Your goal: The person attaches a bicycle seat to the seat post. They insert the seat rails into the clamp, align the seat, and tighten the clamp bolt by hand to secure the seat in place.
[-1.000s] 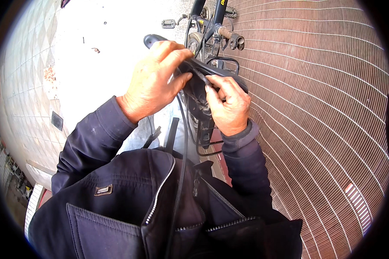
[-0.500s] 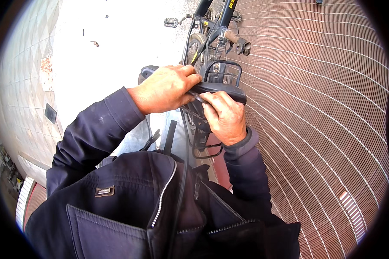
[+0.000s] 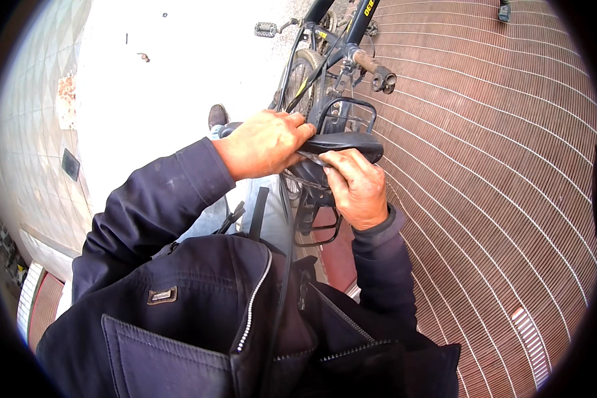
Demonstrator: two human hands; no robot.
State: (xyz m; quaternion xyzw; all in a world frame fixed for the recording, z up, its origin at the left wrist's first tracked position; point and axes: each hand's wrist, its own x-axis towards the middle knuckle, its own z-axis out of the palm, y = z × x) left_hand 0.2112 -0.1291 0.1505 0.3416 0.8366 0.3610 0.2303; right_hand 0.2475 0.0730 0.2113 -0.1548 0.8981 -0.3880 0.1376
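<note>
A black bicycle saddle (image 3: 345,142) lies crosswise in front of me, apart from the bike's seatpost. My left hand (image 3: 270,141) is wrapped over its left part, with the fingertips hidden on the far side and underneath. My right hand (image 3: 359,189) pinches with thumb and forefinger at the near lower edge of the saddle. A greyish strip or rail shows between the two hands there; its kind is not clear. Beyond the saddle rises the bare seatpost (image 3: 375,69), worn brown, with a clamp head at its end.
The dark bicycle frame (image 3: 359,23) stands ahead, with a pedal (image 3: 266,29), a rear wheel (image 3: 303,69) and a black rack (image 3: 345,109) below my hands. A dark cord (image 3: 287,219) hangs down my jacket front. Ribbed brown flooring (image 3: 477,166) spreads to the right, pale paving (image 3: 152,99) to the left.
Both hands and the saddle have shifted slightly right and down in view, the left still gripping. The right fingers have slid a little along the edge. A shoe now shows beyond the left hand.
</note>
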